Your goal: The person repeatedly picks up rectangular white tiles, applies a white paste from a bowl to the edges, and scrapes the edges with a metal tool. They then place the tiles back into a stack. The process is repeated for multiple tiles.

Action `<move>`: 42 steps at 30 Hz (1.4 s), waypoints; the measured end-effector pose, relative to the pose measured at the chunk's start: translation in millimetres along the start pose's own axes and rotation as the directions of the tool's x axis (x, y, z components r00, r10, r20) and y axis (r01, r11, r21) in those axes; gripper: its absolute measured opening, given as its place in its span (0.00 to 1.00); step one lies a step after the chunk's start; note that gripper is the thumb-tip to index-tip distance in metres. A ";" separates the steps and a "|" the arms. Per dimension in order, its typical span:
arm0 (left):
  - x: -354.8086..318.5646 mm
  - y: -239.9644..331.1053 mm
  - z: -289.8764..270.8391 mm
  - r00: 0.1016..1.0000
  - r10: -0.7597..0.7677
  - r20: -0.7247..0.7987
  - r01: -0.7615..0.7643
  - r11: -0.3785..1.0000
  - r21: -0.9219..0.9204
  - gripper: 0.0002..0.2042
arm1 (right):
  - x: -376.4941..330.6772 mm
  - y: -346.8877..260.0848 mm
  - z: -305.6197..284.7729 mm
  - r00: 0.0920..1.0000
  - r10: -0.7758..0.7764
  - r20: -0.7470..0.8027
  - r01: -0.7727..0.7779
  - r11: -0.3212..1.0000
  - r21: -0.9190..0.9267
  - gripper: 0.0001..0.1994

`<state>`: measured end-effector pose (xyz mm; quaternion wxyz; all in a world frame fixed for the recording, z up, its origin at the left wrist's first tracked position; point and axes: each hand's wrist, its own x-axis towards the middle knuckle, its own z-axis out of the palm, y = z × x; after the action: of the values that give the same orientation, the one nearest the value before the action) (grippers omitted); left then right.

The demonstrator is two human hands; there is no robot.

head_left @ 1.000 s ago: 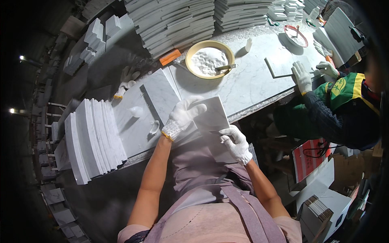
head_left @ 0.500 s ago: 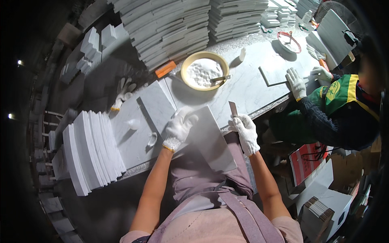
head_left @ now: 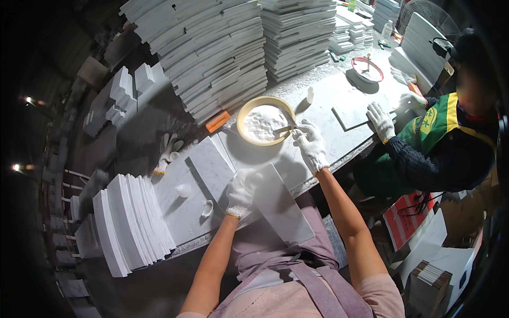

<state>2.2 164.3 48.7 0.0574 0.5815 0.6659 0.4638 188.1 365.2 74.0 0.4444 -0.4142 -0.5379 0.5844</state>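
My left hand (head_left: 244,193), in a white knitted glove, grips the left edge of a thin grey-white marble tile (head_left: 283,209), held tilted above my lap at the table's front edge. My gloved right hand (head_left: 312,147) is at the right rim of a cream-yellow bowl (head_left: 244,134) and closed on a scraper (head_left: 291,122) with a flat metal blade. White paste (head_left: 263,121) fills much of the bowl. A second flat-bladed tool (head_left: 280,130) lies in the paste. My fingers hide the scraper's handle.
Tall stacks of marble strips (head_left: 217,58) stand behind the bowl, beside an orange block (head_left: 218,122). Upright tiles (head_left: 132,222) line the table's left end, near a loose glove (head_left: 168,152). At right a co-worker's gloved hand (head_left: 380,122) rests by a tile; a red-rimmed bowl (head_left: 367,70) stands beyond.
My right hand has moved forward with the scraper, from beside the tile to the bowl's rim. My left hand still holds the tile. The whole view has shifted slightly.
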 end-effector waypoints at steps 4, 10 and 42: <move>1.8 0.1 3.9 0.981 -0.163 0.105 0.188 0.931 -0.312 0.11 | 12.6 -11.1 5.1 0.988 0.129 0.086 -0.128 0.992 -0.022 0.12; 11.3 23.3 10.7 0.964 -0.194 0.182 0.265 0.757 -0.598 0.13 | 28.1 -31.8 13.3 0.987 -0.121 0.102 0.148 0.934 -0.324 0.11; 6.4 12.2 5.2 0.998 -0.034 0.043 0.030 0.995 0.094 0.12 | -118.5 5.1 -45.8 0.922 0.376 0.094 -0.387 0.885 0.260 0.17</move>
<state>12.2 171.2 57.2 0.0526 0.5829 0.6947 0.4182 262.9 262.6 66.0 0.3627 -0.4343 -0.3690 0.7374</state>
